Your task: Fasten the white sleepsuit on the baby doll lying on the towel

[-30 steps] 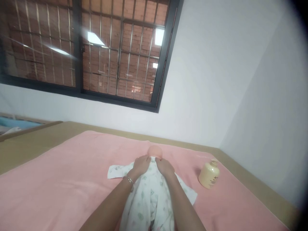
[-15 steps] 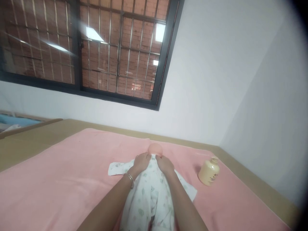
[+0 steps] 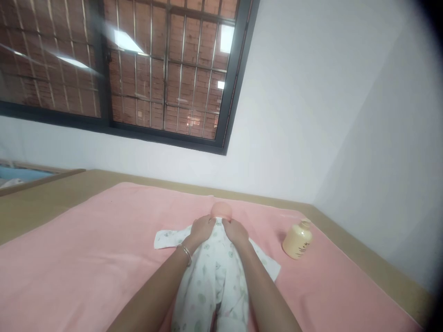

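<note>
A white baby outfit with a small green print lies on the pink blanket, its sleeves spread to either side. Beyond its collar shows a smooth, pinkish rounded head, like a doll's; the face is hidden. My left hand, with a silver bangle at the wrist, has its fingers closed on the left side of the collar. On the collar's right side, my right hand grips the cloth in the same way. Both thumbs point inward, close together. The fingers under the cloth are partly hidden.
A cream-coloured bottle with dark lettering stands on the blanket, right of the outfit. The tan padded edge runs along the white wall. A dark-framed barred window is above. Something light blue shows at far left.
The whole view has shifted slightly, so everything sits a little higher and further left. Both hands keep their hold on the collar, with no clear movement of the outfit.
</note>
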`<state>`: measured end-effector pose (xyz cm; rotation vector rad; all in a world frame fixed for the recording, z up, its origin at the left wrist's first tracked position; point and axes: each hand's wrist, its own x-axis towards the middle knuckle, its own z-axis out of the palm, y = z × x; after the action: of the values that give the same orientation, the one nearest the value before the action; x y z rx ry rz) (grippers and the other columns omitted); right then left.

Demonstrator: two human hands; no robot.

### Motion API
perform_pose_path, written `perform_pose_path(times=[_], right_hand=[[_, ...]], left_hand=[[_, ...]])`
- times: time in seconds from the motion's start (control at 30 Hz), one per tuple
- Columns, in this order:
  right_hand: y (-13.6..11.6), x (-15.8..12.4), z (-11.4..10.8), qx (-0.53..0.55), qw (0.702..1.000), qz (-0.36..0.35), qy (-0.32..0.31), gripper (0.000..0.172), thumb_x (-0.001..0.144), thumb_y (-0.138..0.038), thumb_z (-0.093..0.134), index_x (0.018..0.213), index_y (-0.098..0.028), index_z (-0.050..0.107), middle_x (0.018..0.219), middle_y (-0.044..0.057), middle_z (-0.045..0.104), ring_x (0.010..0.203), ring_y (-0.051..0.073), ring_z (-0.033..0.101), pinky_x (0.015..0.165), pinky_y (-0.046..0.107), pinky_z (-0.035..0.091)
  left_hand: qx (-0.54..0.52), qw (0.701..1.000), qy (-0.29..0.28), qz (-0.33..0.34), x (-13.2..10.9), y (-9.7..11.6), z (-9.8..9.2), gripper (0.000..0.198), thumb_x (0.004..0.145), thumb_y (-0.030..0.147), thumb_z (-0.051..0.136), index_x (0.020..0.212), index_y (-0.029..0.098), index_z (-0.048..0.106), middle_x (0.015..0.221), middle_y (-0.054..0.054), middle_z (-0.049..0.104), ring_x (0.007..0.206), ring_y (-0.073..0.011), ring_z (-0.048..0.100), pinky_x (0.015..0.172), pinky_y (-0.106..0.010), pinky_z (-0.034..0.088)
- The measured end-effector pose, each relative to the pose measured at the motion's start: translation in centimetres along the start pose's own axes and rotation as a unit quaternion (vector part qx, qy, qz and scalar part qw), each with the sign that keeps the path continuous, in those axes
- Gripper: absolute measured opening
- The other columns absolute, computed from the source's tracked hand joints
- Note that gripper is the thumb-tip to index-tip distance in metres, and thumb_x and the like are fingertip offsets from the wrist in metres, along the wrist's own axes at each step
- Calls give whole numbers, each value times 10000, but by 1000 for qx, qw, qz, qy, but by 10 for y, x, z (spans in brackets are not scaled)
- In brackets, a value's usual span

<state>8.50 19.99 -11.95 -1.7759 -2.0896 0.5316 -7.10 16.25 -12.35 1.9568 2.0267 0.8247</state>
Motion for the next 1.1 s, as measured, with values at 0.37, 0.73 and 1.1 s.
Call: perform_pose_path(times=[0.37,0.73,1.1], right_hand=[[-2,-1,-1,-5,1000,-1,-2,580,858,-538,230,1097,-160,601,1091,139,617,998,264,572,829,365,412],[-11,-18,-36,34,991,-108,69,516,888,-466,279,1179,-143,557,1210,124,558,1119,222,496,925,306,367],[-45,-46,-17,-81,932,-343,84,510,926,-439,285,1383,-219,341,1468,75,246,1353,225,163,1084,425,84]], left_hand=[[-3,1000,3,-8,-2,5,-4,425,895,411,236,817,189,589,929,-72,662,850,-200,592,711,-276,391],[-6,998,-12,-60,15,-19,-14,399,858,466,319,801,195,607,926,-89,676,807,-208,612,643,-265,397],[56,988,-32,-143,32,-78,-14,387,828,373,368,919,109,635,1028,-180,652,951,-251,620,742,-280,430]])
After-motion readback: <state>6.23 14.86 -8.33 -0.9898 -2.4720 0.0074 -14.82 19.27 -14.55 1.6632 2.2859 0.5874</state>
